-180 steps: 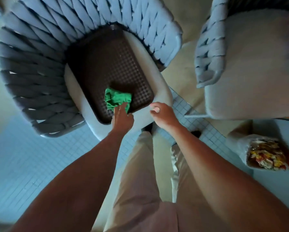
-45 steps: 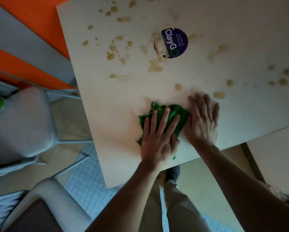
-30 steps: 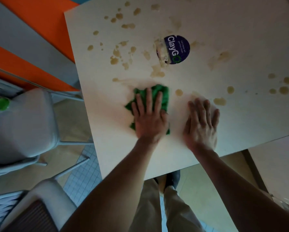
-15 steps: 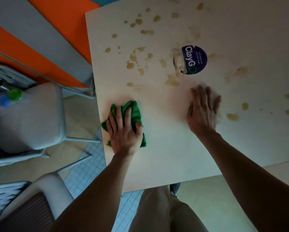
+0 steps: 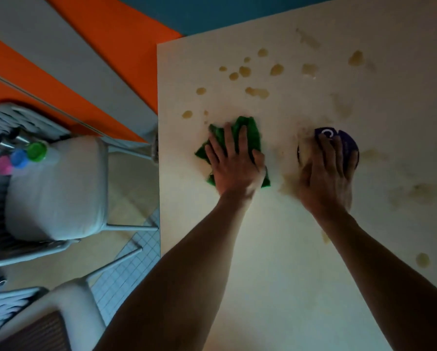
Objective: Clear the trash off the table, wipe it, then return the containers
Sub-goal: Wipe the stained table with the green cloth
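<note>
Containers: three capped containers stand on the pale seat cushion (image 5: 57, 191) of a woven chair (image 5: 14, 125) left of the desk (image 5: 288, 274). Caps are green (image 5: 36, 151), blue (image 5: 19, 158) and pink (image 5: 4, 165). Only the caps and a little pale body below the green one show; contents cannot be made out. Two metallic items lie just behind them, blurred and not identifiable.

Desk: pale top, spotted with many brownish spill stains (image 5: 256, 92), densest in the far-left area, with fainter smears to the right and one spot near the right edge.

Left hand (image 5: 233, 165): fingers straight and spread, palm down, pressing the green cloth (image 5: 247, 131) flat on the desk. The cloth is crumpled; its far part and near corners show around the hand, the rest is hidden under the palm. It lies in the left-middle of the desk, just near of the stain cluster.

Right hand (image 5: 325, 173): flat on the desk, fingers straight, lying over a round dark purple sticker (image 5: 348, 145). Most of the sticker is covered; only a white letter "C" reads.

Second chair (image 5: 34, 320), with a brown mesh seat, is cut off at the lower-left corner. Floor beyond the desk is orange, grey and teal.
</note>
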`<state>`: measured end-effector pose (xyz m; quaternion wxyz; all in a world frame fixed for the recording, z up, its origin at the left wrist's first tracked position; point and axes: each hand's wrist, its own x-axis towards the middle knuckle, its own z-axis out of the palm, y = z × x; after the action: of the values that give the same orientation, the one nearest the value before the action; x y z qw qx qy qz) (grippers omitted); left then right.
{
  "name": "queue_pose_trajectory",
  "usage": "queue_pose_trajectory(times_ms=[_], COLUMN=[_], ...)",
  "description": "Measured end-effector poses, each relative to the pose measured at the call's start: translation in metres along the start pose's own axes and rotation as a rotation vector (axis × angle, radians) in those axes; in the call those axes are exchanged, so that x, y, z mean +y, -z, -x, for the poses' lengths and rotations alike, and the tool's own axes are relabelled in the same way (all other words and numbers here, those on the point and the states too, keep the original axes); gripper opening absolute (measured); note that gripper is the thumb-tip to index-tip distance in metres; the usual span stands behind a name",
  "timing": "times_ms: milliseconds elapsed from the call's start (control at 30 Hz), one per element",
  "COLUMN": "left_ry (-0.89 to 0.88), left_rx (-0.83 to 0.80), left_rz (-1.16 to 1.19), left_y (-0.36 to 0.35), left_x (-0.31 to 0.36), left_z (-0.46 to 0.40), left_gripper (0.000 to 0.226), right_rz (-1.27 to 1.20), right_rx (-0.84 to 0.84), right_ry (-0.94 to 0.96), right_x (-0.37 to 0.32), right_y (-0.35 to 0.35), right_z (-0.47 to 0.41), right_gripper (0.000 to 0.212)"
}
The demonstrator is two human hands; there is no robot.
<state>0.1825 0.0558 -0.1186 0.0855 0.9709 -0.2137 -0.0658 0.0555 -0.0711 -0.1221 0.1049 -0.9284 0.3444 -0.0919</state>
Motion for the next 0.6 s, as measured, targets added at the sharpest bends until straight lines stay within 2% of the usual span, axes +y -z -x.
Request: queue_pose_trajectory(times_ms=[133, 200, 267, 333, 433, 533, 600], left_ry=[-0.257, -0.416, -0.494, -0.433, -0.158, 0.125, 0.150], left_rx=[-0.024, -0.021, 0.014, 0.067, 0.065, 0.036, -0.006], left_rz=[0.009, 0.001, 0.005, -0.001, -0.062, -0.001, 0.033], left_y=[-0.007, -0.002, 0.002, 0.009, 0.014, 0.013, 0.010], left_x=[0.019, 0.000, -0.032, -0.061, -0.075, -0.037, -0.005], left_z=[0.023, 0.045, 0.053, 0.043, 0.006, -0.030, -0.040], left_gripper=[0.060, 0.056, 0.054, 0.054, 0.058, 0.065, 0.066], right_rz=[-0.046, -0.032, -0.001, 0.018, -0.017, -0.020, -0.024], right_rx=[0.060, 0.039, 0.026, 0.030, 0.026, 0.021, 0.024], right_ry=[-0.008, -0.012, -0.008, 0.011, 0.017, -0.005, -0.024], right_x=[0.002, 0.003, 0.004, 0.004, 0.003, 0.001, 0.000], right_y=[-0.003, -0.001, 0.001, 0.004, 0.006, 0.003, 0.000], right_z=[-0.002, -0.004, -0.006, -0.009, -0.011, -0.013, -0.019], right_gripper=[0.062, 0.061, 0.060, 0.059, 0.057, 0.053, 0.049])
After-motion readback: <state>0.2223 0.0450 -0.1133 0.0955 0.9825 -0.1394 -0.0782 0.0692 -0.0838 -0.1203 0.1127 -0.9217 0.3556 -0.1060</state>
